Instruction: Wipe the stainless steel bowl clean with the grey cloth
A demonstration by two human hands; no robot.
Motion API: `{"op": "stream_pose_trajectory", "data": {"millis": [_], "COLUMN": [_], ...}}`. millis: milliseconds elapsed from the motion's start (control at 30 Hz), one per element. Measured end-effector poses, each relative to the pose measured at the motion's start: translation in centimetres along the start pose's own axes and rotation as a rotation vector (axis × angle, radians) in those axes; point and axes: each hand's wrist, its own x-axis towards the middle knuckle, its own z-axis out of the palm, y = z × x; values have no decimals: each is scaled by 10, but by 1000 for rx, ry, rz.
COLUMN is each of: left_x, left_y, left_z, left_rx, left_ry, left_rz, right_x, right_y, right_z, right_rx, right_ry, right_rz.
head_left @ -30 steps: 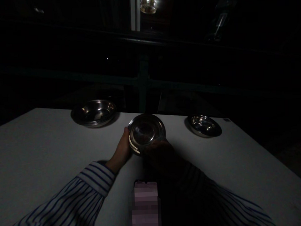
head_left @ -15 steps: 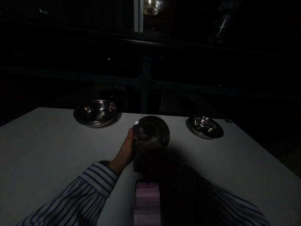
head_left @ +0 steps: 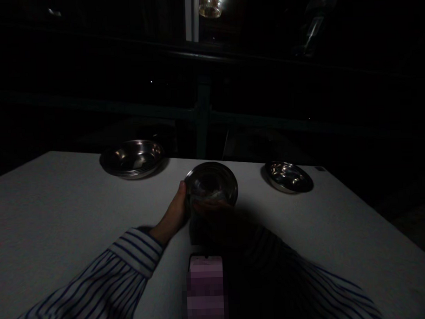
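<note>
A round, shallow steel bowl (head_left: 210, 178) is tilted toward me at the middle of the white table. My left hand (head_left: 174, 212) grips its left rim, thumb on the edge and the other fingers hidden behind. Deep in shadow, my right hand (head_left: 217, 213) lies across the lower part of the bowl's inside. Under it hangs a dark, cloth-like piece (head_left: 197, 230), its outline hard to make out. The right fingers show only faintly and point left, pressed on this cloth against the metal.
A stack of steel bowls (head_left: 133, 160) stands at the back left of the table (head_left: 74, 206). Another steel bowl (head_left: 289, 177) is at the back right. A phone with a lit, blurred screen (head_left: 205, 280) is close to me. Behind the table runs a dark frame (head_left: 202, 104).
My right hand has shifted slightly within the lower part of the bowl. My left hand keeps its hold on the rim. The whole view has drifted a little.
</note>
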Motion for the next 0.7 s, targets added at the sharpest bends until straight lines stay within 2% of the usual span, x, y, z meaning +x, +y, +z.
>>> {"op": "stream_pose_trajectory", "data": {"millis": [67, 133, 200, 300, 433, 600, 700], "left_x": [-5, -5, -2, 7, 10, 2, 2], "left_y": [3, 3, -1, -8, -10, -2, 0], "left_z": [3, 2, -2, -12, -14, -3, -6], "left_rx": [29, 55, 71, 96, 139, 72, 81], "left_ry": [32, 61, 65, 73, 122, 15, 21], "left_rz": [-33, -11, 56, 148, 143, 104, 115], "right_x": [4, 5, 2, -7, -11, 3, 6], "right_y": [-5, -7, -4, 5, 12, 0, -4], "right_z": [11, 16, 12, -7, -23, -9, -2], "right_rx": [47, 51, 39, -29, -145, -48, -40], "right_ry": [147, 200, 124, -37, -176, -143, -100], "right_rz": [-19, 15, 9, 15, 92, 46, 46]}}
